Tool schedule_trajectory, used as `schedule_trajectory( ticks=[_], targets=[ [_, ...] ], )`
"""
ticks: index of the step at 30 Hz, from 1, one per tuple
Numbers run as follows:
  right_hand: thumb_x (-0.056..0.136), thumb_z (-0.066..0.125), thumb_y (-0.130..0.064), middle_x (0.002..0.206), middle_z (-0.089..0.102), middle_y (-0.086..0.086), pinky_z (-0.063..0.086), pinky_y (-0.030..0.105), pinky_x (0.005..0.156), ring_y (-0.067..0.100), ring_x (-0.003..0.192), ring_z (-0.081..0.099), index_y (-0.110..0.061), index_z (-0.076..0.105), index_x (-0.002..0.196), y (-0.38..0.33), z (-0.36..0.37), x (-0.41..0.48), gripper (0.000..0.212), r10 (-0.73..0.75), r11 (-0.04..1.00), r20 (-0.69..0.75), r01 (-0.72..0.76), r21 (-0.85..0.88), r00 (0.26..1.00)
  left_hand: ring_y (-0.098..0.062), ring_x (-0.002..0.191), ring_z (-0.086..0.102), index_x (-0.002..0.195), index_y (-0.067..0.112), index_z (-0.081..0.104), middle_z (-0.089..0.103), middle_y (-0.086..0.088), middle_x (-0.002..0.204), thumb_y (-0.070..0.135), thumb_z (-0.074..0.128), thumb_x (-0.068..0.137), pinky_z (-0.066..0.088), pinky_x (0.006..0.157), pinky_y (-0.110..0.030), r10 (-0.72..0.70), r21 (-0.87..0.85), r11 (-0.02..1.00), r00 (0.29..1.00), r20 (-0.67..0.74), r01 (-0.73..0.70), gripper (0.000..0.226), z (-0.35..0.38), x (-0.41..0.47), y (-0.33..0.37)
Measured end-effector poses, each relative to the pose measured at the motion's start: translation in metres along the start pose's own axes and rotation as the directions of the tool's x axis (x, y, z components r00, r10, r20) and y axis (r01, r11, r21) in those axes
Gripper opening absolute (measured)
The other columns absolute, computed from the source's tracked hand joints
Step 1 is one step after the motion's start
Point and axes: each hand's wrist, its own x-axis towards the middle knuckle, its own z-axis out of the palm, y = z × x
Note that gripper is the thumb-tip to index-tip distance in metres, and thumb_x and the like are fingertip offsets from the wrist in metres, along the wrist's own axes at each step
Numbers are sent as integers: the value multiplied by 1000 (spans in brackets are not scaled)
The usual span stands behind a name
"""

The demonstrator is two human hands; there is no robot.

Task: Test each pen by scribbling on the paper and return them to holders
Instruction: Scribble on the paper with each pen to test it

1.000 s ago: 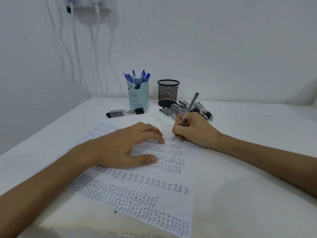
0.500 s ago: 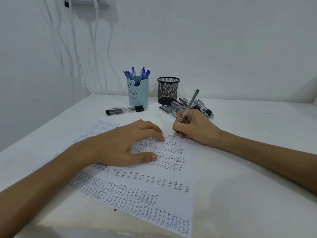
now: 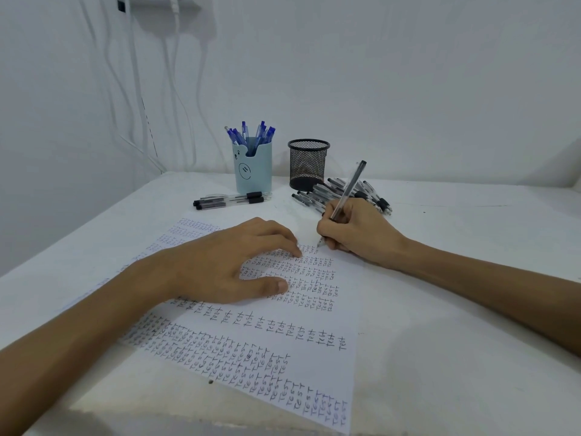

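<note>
A white paper (image 3: pixel 314 366) covered in rows of the word "test" lies on the table. My right hand (image 3: pixel 358 231) grips a clear black-ink pen (image 3: pixel 347 191), its tip down on the paper's far edge. My left hand (image 3: pixel 226 265) rests flat on the paper with fingers spread. A pale blue holder (image 3: pixel 253 171) with a bear face stands at the back holding several blue pens (image 3: pixel 251 133). Beside it stands a black mesh holder (image 3: pixel 307 165). A pile of black pens (image 3: pixel 371 193) lies behind my right hand, and a few black pens (image 3: pixel 231 200) lie left of it.
The white table (image 3: pixel 456 325) meets a white wall at the back and on the left. White cables (image 3: pixel 138 89) hang down the wall at the far left from a socket strip at the top edge.
The view has tilted up slightly, so everything sits lower in the picture. My right hand keeps the pen tip on the paper with small writing motions. My left hand stays put.
</note>
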Motion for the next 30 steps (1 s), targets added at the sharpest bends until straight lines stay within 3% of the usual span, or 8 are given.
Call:
schedule_trajectory(
  ticks=[5,9,14,19,21,25,30],
  targets=[
    [91,63,-12,56,64,8,39,17,46,15,48,50,-5,59,72,-2,2,1,21,29,999,-33,-31,-38,999,4,142,34,145,43,48,37,29,149,68,51,96,38,117,-35,1,-5,1000,1000,-1,-1,55,0,0,1],
    [98,54,-14,59,58,10,31,22,43,18,49,40,-8,62,75,-5,-2,3,25,190,941,-66,-163,296,980,3,143,34,145,42,49,38,29,149,64,53,98,38,117,-34,8,-3,1000,1000,-8,-8,52,-1,0,1],
    [106,53,-34,69,63,13,37,22,42,20,51,52,-8,71,78,3,-1,5,42,83,954,-74,-58,293,994,2,144,34,145,42,48,38,29,149,64,53,98,37,118,-33,10,-8,1000,1000,-5,-10,52,-1,-1,0],
    [99,66,-20,76,74,10,54,28,50,21,54,66,-10,62,100,3,-1,5,11,15,962,-72,6,274,997,2,144,34,145,46,47,36,31,149,65,53,97,37,118,-34,0,-10,1000,1000,8,0,52,-2,-2,-2],
    [100,64,-23,73,73,12,56,28,51,23,52,66,-10,57,103,-1,0,5,15,56,943,-83,-26,333,995,3,144,33,145,46,47,36,32,149,66,52,97,37,118,-34,2,-12,1000,1000,12,-2,53,-4,-2,-1],
    [108,40,-46,72,72,19,56,28,52,32,55,69,-9,51,108,-8,-4,8,39,254,828,-109,-158,538,961,2,143,35,144,45,48,38,30,148,63,54,98,38,117,-35,1,-14,1000,1000,10,-1,50,-4,-3,-1],
    [104,46,-49,74,72,18,53,25,49,29,57,69,-7,53,97,-22,-19,18,44,143,923,-106,-94,373,984,1,143,36,144,46,47,37,30,149,66,52,98,39,116,-37,2,-21,1000,1000,12,-2,51,-4,-4,-2]
  ],
)
